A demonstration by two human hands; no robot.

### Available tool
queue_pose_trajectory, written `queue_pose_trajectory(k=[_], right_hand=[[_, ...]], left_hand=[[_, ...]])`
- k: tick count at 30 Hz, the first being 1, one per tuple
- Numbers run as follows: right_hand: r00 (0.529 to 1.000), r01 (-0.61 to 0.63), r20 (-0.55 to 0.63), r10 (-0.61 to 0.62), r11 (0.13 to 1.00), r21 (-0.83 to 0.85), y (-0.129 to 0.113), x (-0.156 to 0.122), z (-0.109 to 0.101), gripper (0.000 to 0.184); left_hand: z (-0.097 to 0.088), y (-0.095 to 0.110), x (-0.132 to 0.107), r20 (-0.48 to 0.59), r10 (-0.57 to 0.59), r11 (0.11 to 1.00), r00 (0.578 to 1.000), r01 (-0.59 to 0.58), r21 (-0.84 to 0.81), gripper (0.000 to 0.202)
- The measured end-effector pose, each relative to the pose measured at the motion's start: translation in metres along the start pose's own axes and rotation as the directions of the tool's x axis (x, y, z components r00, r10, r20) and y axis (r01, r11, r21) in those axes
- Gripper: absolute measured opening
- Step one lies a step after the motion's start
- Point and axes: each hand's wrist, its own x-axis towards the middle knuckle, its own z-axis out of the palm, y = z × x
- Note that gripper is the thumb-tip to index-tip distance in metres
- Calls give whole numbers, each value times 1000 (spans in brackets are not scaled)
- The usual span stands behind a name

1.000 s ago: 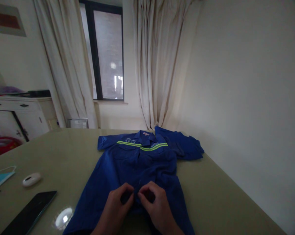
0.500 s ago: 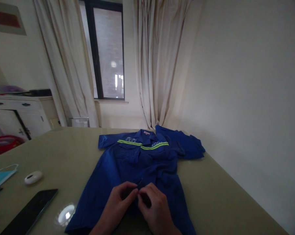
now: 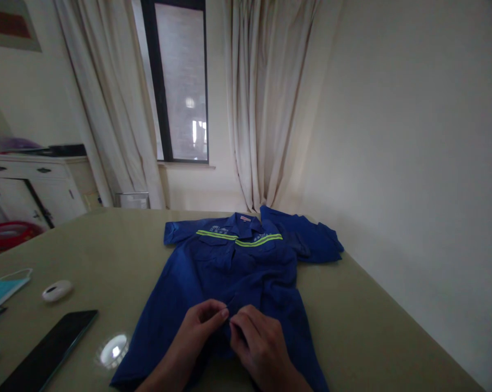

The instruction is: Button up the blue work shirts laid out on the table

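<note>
A blue short-sleeved work shirt (image 3: 213, 272) with yellow-green reflective stripes lies front up on the table, its collar pointing away from me. Over its lower front, my left hand (image 3: 202, 326) pinches the front edge of the cloth between thumb and forefinger. Close beside it on the right, my right hand (image 3: 260, 337) is closed, thumb and fingers pinching the same front opening. A small gap separates the two sets of fingertips. Any button between them is too small or hidden to make out.
Another folded blue garment (image 3: 311, 237) lies beyond the shirt's right sleeve, near the wall. To the left on the table (image 3: 119, 245) are a black phone (image 3: 49, 351), a white oval object (image 3: 58, 291), a blue face mask (image 3: 4, 288) and a shiny round object (image 3: 114, 351).
My fingertips have drawn slightly apart, the left hand shifting a little left. Both hands stay at the shirt's lower front. The view has tilted slightly.
</note>
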Motion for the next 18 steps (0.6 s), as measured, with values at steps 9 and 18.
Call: queue_pose_trajectory(k=[9, 18], right_hand=[[999, 51, -15, -51, 999, -14, -2, 1, -2, 16], [943, 327, 88, -322, 943, -58, 6, -1, -17, 17]], left_hand=[[-1, 0, -1, 49, -10, 998, 999, 12, -56, 35], [0, -3, -4, 74, -62, 995, 995, 68, -80, 44]])
